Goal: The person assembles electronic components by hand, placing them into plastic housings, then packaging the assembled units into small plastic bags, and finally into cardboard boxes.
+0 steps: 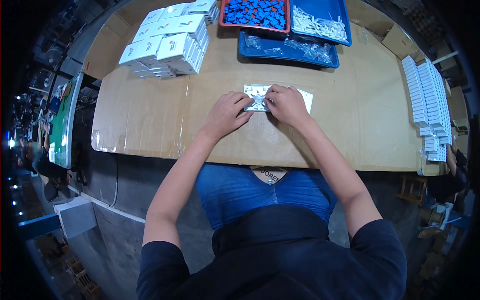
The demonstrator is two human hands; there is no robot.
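Note:
A square white plastic housing (257, 91) lies on the cardboard-covered table in front of me, its inner side with small fittings facing up. My left hand (226, 114) grips its left edge, with thumb and fingers bent at the near left corner. The fingers of my right hand (289, 105) are drawn together over the right part of the housing; whatever is between them is hidden. Partly covered by the right hand, a flat white panel (308, 99) sticks out to the right.
Stacked white boxed units (172, 47) stand at back left. A red tray (287, 27) of small blue parts, a blue tray (348, 25) of white sticks and a lower blue tray (245, 52) with clear pieces are at the back. Tall white stacks (425, 95) line the right edge.

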